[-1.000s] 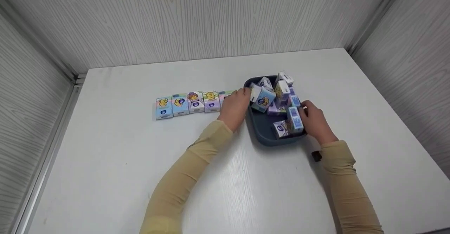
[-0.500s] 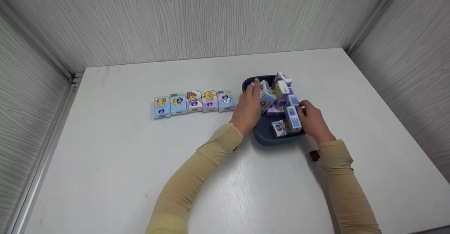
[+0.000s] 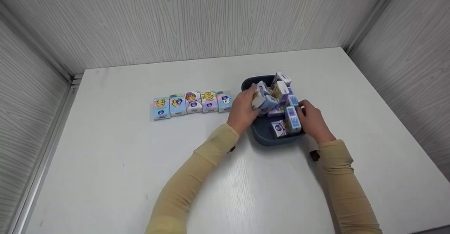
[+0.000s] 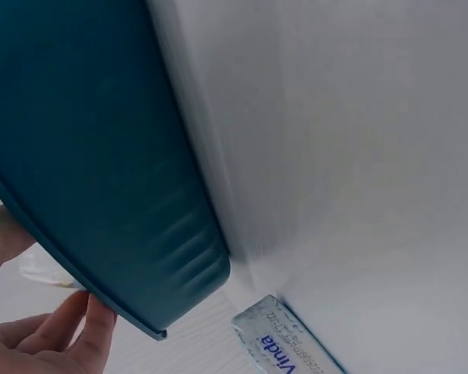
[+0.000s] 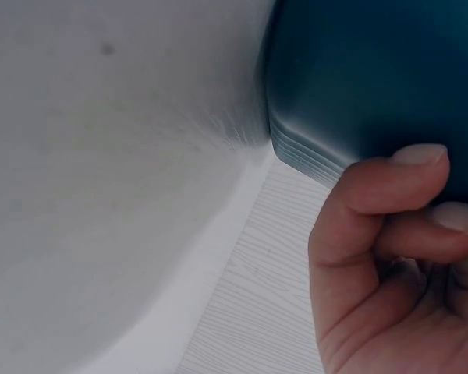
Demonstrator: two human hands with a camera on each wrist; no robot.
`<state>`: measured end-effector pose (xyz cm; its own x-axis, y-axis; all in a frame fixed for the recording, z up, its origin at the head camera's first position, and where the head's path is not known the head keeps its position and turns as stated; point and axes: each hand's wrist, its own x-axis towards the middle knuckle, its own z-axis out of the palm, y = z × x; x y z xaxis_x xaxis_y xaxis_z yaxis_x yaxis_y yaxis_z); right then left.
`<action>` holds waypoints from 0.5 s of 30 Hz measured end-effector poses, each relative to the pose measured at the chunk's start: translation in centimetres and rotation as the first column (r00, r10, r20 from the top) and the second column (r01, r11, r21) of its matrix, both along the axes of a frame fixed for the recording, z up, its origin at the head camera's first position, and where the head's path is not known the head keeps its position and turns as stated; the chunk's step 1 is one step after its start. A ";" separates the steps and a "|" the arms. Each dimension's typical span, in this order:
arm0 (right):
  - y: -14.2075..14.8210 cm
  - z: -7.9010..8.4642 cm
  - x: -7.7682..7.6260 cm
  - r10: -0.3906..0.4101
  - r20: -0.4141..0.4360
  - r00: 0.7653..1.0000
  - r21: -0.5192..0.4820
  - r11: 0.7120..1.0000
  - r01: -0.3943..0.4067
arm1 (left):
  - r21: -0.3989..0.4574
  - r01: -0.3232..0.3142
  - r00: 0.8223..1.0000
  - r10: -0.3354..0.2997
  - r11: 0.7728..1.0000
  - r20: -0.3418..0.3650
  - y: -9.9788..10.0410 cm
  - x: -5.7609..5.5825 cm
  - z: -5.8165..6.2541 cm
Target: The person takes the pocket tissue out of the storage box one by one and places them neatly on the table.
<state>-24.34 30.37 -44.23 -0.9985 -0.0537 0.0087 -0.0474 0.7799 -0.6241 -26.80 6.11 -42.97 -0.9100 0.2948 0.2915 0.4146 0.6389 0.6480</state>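
A dark blue-green plastic bin (image 3: 263, 132) holds several small tissue packs with cartoon prints. At its left side my left hand (image 3: 242, 111) pinches a tissue pack (image 3: 258, 100) between thumb and fingers, tilted just above the rim. In the left wrist view only a pale bit of that pack (image 4: 43, 269) shows behind the bin wall (image 4: 109, 156). My right hand (image 3: 313, 122) holds the bin's right side, next to an upright blue pack (image 3: 293, 119). The right wrist view has its curled fingers (image 5: 394, 187) against the bin's outer wall; the thumb is hidden there.
Left of the bin, several tissue packs (image 3: 193, 102) lie side by side in a row on the white table (image 3: 123, 177). The nearest row pack (image 3: 224, 101) sits close to my left hand. Grey wood-grain panels (image 3: 211, 19) stand behind and at both sides.
My left hand has moved right from the row's end, reached into the bin, and now grips a pack there. The row's rightmost pack is uncovered. My right hand stays at the bin.
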 end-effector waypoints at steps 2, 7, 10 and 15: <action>-0.1 0.0 0.0 -0.003 0.010 1.000 -0.002 1.000 0.003 | -0.007 0.026 1.000 -0.027 1.000 -0.011 0.1 0.3 -0.1; -0.2 0.0 0.0 -0.011 0.032 0.999 -0.005 1.000 0.011 | -0.017 0.104 0.994 -0.104 0.994 -0.024 0.5 1.0 -0.2; -0.2 0.0 -0.1 -0.013 0.036 0.999 -0.005 1.000 0.013 | -0.020 0.126 0.992 -0.126 0.992 -0.021 0.6 1.4 -0.2; 0.0 0.0 -0.1 -0.014 0.041 0.999 -0.004 1.000 0.014 | -0.024 0.135 0.990 -0.136 0.991 -0.042 0.4 1.7 -0.3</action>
<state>-24.43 30.32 -44.21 -0.9987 -0.0394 -0.0317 -0.0107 0.7778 -0.6285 -25.05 6.54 -43.26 -0.8477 0.4210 0.3226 0.5259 0.5880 0.6145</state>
